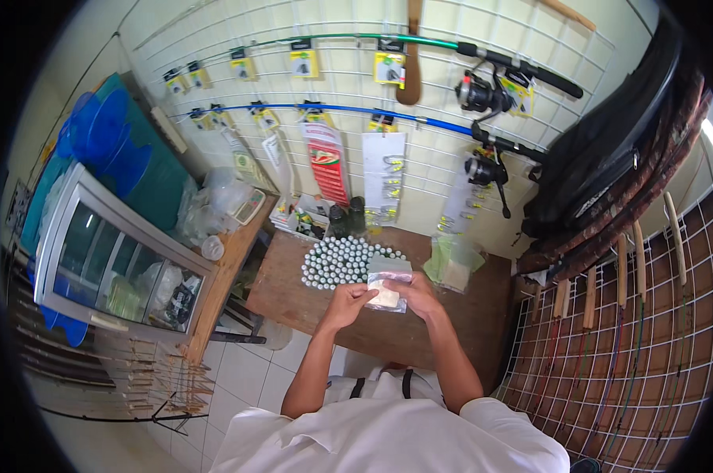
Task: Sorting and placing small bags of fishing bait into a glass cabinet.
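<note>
Over the brown wooden table (309, 313), both hands hold a small clear plastic bag (390, 304) with pale contents. My left hand (349, 304) pinches its left edge between thumb and fingers. On the opposite side, my right hand (418, 294) grips the bag, its thumb lying across the front. Just beyond the hands stands a dense group of small bottles or vials with white tops (336, 260). A clear bag with pale contents (454, 273) lies by light green sheets (439, 260) to the right.
Dark jars (347, 220) and a box of small items (302, 222) stand at the table's back. Fishing rods with reels (480, 97) hang on a white wire grid. At left are a glass-fronted cabinet (129, 266) and a scale (250, 207); black bags (604, 136) hang at right.
</note>
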### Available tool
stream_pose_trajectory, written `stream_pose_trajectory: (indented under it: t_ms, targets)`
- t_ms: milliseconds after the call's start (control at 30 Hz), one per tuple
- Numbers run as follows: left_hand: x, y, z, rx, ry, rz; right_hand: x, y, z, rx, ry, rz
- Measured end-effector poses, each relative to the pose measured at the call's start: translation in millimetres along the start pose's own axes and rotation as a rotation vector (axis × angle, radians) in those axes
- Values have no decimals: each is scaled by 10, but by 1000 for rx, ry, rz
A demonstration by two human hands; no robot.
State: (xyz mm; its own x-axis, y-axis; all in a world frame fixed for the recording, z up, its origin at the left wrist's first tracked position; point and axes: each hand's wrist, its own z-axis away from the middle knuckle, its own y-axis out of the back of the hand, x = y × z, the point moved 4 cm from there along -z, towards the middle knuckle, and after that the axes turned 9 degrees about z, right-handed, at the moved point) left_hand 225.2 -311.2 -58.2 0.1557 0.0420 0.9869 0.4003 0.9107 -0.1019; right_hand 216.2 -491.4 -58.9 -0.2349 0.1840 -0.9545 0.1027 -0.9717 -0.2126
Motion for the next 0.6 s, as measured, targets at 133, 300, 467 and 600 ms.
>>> stream_pose_trajectory:
  t_ms: [133,300,467,600]
  targets:
    - [88,286,286,55,-12,49,-152,-359,-177,-6,52,24]
    - [206,791,660,201,-25,68,-309,-1010,-296,-87,72,86]
    - [359,1265,1045,238,-162,55,-414,-1777,-344,-224,106,103]
    - [629,1524,1445,320,-155,124,-501,-2327,-341,-297,126,182]
